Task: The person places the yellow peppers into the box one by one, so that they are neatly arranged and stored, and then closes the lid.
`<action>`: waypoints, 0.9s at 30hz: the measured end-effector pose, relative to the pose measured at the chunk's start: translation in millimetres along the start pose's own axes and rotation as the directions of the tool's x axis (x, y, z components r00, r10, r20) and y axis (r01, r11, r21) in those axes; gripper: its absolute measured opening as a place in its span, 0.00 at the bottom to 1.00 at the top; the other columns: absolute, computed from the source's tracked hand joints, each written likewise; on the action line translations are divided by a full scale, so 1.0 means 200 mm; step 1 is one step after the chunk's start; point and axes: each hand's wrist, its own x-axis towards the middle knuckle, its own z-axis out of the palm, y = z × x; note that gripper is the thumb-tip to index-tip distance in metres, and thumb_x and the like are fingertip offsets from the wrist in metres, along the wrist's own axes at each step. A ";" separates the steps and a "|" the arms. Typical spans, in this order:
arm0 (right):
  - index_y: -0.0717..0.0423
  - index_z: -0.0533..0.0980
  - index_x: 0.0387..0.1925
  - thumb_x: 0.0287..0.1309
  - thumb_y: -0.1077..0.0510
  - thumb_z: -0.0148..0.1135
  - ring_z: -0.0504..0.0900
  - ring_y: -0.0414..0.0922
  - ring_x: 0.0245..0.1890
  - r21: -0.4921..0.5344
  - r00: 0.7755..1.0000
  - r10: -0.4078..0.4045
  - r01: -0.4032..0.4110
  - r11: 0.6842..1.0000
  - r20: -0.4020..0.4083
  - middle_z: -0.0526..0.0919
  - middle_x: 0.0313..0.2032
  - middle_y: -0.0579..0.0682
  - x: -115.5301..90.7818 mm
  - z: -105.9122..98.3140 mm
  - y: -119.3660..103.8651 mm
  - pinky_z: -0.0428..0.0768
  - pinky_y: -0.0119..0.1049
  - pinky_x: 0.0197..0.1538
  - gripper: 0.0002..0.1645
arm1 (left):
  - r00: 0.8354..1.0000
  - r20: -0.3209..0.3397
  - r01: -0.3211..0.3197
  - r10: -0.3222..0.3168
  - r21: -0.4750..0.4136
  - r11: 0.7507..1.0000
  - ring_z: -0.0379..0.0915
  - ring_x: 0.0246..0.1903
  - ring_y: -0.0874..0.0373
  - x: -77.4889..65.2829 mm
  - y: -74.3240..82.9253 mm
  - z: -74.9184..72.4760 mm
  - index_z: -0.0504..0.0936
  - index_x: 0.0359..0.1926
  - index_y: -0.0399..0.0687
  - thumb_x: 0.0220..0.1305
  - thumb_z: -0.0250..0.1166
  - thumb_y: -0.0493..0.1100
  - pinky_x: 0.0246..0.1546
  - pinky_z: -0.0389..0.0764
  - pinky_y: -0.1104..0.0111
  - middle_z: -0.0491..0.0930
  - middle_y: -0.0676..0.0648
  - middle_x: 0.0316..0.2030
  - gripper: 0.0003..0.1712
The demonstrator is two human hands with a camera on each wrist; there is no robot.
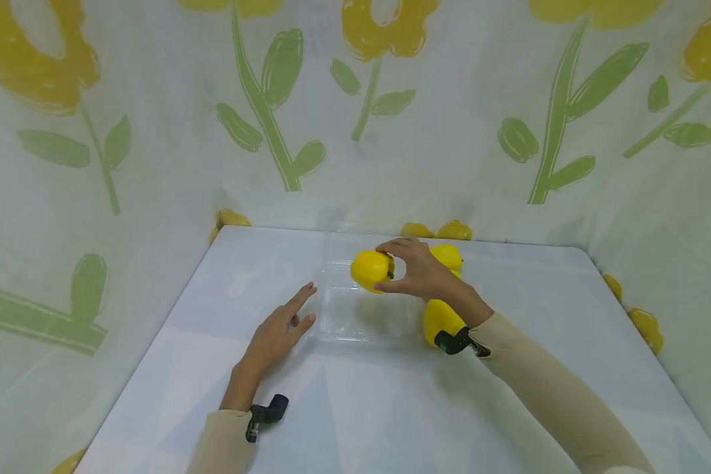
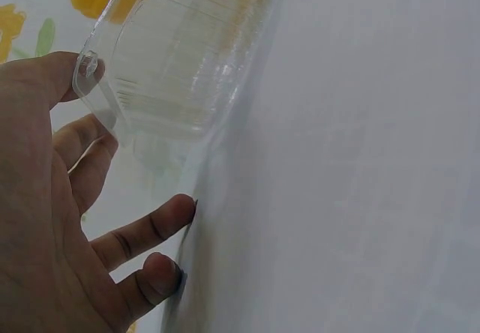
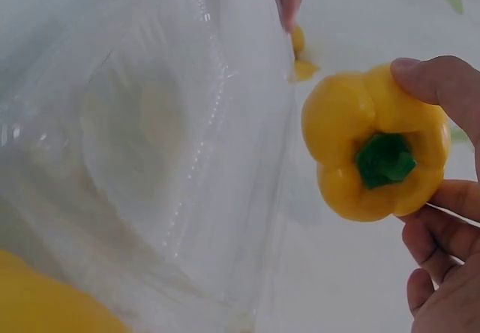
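Note:
My right hand (image 1: 417, 266) grips a yellow bell pepper (image 1: 366, 270) between thumb and fingers, held above a clear plastic container (image 1: 327, 316). In the right wrist view the green stem of that bell pepper (image 3: 375, 108) faces the camera. Fingers extended, my left hand (image 1: 275, 332) is at the container's left side. In the left wrist view the thumb and fingertips of that hand (image 2: 45, 168) are at a corner of the container (image 2: 165, 85); the exact contact is unclear. Another yellow bell pepper (image 1: 440, 319) lies right of the container, partly hidden by my right wrist.
More yellow peppers (image 1: 447, 255) lie behind my right forearm, partly covered. The pale table (image 1: 355, 408) extends around the container. A flower-printed cloth (image 1: 426, 178) rises behind the table and along both sides. A black wrist mount (image 1: 269, 411) sticks out from the left sleeve.

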 end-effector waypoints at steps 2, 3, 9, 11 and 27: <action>0.50 0.76 0.62 0.48 0.40 0.78 0.67 0.51 0.61 0.004 1.000 -0.015 0.015 1.000 0.006 0.76 0.61 0.49 0.02 0.01 -0.01 0.59 0.59 0.64 0.41 | 1.000 -0.001 0.008 -0.008 -0.001 1.000 0.65 0.34 0.59 0.00 0.00 0.00 0.59 0.77 0.66 0.74 0.57 0.57 0.29 0.66 0.63 0.58 0.59 0.75 0.35; 0.50 0.77 0.62 0.48 0.40 0.78 0.67 0.50 0.60 0.005 1.000 -0.019 0.019 1.000 0.010 0.77 0.61 0.49 0.03 0.02 -0.01 0.59 0.58 0.63 0.41 | 1.000 -0.001 0.012 -0.012 -0.003 1.000 0.65 0.34 0.58 0.00 0.00 0.00 0.59 0.77 0.67 0.74 0.57 0.57 0.29 0.66 0.63 0.58 0.60 0.75 0.35; 0.50 0.76 0.63 0.48 0.39 0.77 0.67 0.50 0.60 -0.002 0.999 -0.012 0.012 1.000 0.041 0.77 0.61 0.49 0.08 0.05 -0.01 0.58 0.57 0.64 0.42 | 1.000 0.014 0.016 -0.016 0.000 1.000 0.65 0.35 0.59 -0.01 0.01 0.00 0.57 0.78 0.69 0.75 0.56 0.57 0.30 0.67 0.64 0.56 0.61 0.75 0.35; 0.51 0.76 0.63 0.48 0.38 0.77 0.67 0.50 0.61 -0.012 0.999 -0.018 0.018 1.000 0.049 0.77 0.62 0.49 0.10 0.06 -0.01 0.57 0.58 0.65 0.43 | 1.000 0.014 0.014 -0.014 0.002 1.000 0.65 0.35 0.59 -0.01 0.01 0.00 0.57 0.78 0.70 0.75 0.56 0.57 0.30 0.67 0.64 0.56 0.61 0.75 0.35; 0.53 0.76 0.63 0.49 0.41 0.77 0.67 0.49 0.57 -0.003 0.992 -0.047 0.048 0.999 0.120 0.79 0.61 0.49 0.19 0.15 -0.03 0.61 0.54 0.60 0.42 | 1.000 0.005 -0.003 0.003 0.000 1.000 0.66 0.35 0.60 0.00 0.00 0.00 0.58 0.77 0.68 0.75 0.56 0.57 0.30 0.68 0.64 0.56 0.63 0.75 0.34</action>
